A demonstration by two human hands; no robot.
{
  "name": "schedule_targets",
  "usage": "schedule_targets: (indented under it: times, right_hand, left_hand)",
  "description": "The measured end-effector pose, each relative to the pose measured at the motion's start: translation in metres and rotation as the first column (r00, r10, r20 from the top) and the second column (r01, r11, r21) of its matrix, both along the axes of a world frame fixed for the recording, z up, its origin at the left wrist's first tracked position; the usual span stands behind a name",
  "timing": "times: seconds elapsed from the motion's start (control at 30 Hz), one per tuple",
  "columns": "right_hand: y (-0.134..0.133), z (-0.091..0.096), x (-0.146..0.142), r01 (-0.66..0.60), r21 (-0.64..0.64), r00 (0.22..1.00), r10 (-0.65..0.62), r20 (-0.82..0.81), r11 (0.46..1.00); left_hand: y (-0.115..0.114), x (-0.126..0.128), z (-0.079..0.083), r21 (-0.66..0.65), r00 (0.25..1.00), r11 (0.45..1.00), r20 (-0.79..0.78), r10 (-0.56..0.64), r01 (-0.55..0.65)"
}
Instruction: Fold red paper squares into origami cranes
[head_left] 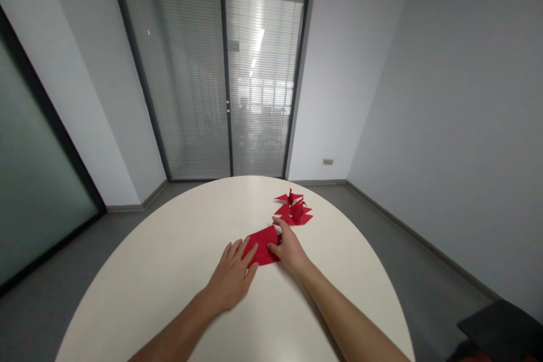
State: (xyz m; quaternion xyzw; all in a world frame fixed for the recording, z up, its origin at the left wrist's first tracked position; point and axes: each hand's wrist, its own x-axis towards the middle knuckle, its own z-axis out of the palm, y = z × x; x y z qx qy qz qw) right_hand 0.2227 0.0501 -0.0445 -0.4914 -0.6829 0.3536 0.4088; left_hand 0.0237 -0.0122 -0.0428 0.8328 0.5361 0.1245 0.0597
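Note:
A folded piece of red paper point(263, 242) lies on the white round table in front of me. My left hand point(231, 278) rests on its left end, palm down with the fingers spread. At the right edge, my right hand point(292, 250) has the paper between thumb and fingers. Part of that edge is hidden behind the fingers. Just beyond my right hand sit several red paper cranes point(297, 212), close together with pointed wings and overlapping in view.
The round table point(156, 277) curves away on both sides. Behind it stand glass doors with blinds point(229, 79) in a dark frame. A dark flat object point(504, 325), partly cut off, is at the lower right, beyond the table edge.

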Motion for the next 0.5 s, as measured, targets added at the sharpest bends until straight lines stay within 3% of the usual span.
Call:
schedule_targets:
  times: [0.1, 0.3, 0.5]
  right_hand:
    - [-0.002, 0.002, -0.001, -0.007, -0.044, 1.000, 0.005, -0.027, 0.999]
    - [-0.007, 0.009, -0.001, -0.071, 0.110, 0.988, 0.055, 0.146, 0.991]
    - [-0.014, 0.017, -0.004, -0.149, 0.171, 0.954, 0.096, 0.284, 0.974]
  left_hand:
    - [0.000, 0.001, 0.000, 0.007, 0.998, 0.998, -0.017, 0.058, -0.058]
    - [0.005, 0.003, -0.002, -0.015, 0.991, 0.991, -0.015, 0.129, -0.130]
    - [0.008, 0.004, -0.010, -0.033, 0.987, 0.987, 0.046, 0.157, -0.155]
